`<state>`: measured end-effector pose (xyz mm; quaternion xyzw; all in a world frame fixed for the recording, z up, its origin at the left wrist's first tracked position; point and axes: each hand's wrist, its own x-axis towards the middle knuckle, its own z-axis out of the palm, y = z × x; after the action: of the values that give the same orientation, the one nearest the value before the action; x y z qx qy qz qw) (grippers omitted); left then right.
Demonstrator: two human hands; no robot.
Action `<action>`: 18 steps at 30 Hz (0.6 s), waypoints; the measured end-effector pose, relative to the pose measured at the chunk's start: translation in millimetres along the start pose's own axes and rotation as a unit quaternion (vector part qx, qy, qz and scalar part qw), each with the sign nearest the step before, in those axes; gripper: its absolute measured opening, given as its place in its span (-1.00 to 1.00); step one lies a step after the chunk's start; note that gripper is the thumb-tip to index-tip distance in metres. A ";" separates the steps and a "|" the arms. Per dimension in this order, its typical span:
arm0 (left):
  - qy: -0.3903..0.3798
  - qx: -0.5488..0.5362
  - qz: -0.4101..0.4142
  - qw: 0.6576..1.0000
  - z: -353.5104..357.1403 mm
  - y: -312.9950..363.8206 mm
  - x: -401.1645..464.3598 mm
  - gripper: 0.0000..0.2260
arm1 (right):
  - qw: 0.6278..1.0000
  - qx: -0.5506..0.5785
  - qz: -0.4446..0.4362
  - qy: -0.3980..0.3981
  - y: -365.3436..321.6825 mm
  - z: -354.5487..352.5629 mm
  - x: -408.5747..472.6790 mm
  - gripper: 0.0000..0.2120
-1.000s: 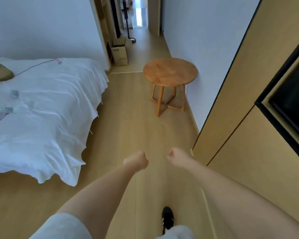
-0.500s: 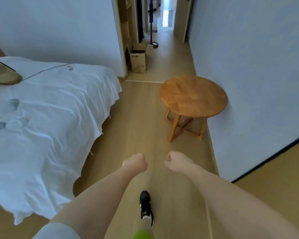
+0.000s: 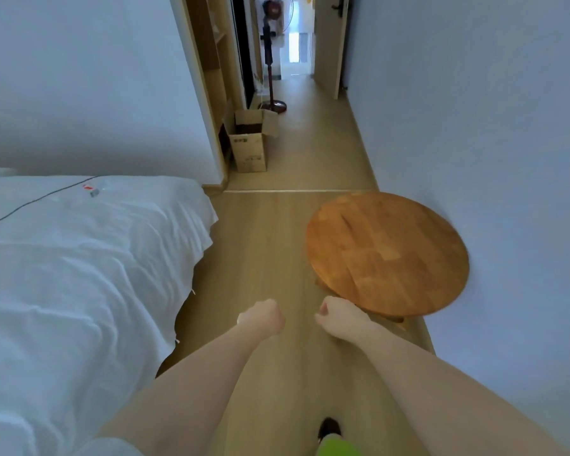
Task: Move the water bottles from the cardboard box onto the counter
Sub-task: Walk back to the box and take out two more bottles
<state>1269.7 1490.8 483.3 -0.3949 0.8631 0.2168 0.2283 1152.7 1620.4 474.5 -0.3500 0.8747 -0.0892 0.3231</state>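
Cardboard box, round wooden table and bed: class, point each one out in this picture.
cardboard box (image 3: pixel 248 149), head view, on its front face.
round wooden table (image 3: pixel 387 253), head view, middle of its top.
bed (image 3: pixel 79 258), head view, on the white sheet.

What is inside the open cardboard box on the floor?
The cardboard box has its flaps open, but the inside shows only a dark interior. Whether bottles are in it cannot be seen from here.

Bed (image 3: pixel 79 274) filling the left of the frame; round table (image 3: pixel 387 253) at right, against the wall. Cardboard box (image 3: pixel 249 143) upper centre, on the floor beside the doorway. Left hand (image 3: pixel 262 315) and right hand (image 3: pixel 339 319) lower centre, side by side.
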 end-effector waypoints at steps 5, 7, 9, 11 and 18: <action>-0.002 -0.036 -0.002 0.999 -57.3 -1.4 111.0 -0.76 | 1.000 0.011 -0.016 -0.001 -11.0 -54.5 122.8 -0.64; 0.000 -0.076 -0.017 0.997 -87.1 0.2 155.0 -0.81 | 1.000 0.012 -0.022 -0.001 -20.3 -80.6 169.4 -0.64; 0.008 -0.125 -0.035 0.992 -121.4 5.5 194.5 -0.81 | 1.000 0.005 -0.024 -0.010 -31.4 -106.7 212.0 -0.64; 0.034 -0.157 -0.051 0.986 -157.1 11.1 232.4 -0.73 | 1.000 0.000 -0.027 -0.009 -43.2 -133.1 255.2 -0.65; 0.023 -0.115 -0.068 0.991 -240.1 2.5 345.9 -0.70 | 0.998 -0.021 -0.045 -0.029 -86.5 -193.1 391.1 -0.66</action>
<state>1012.3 1157.6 480.7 -0.4811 0.8088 0.2894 0.1752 865.8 1281.0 460.7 -0.3983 0.8499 -0.0755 0.3368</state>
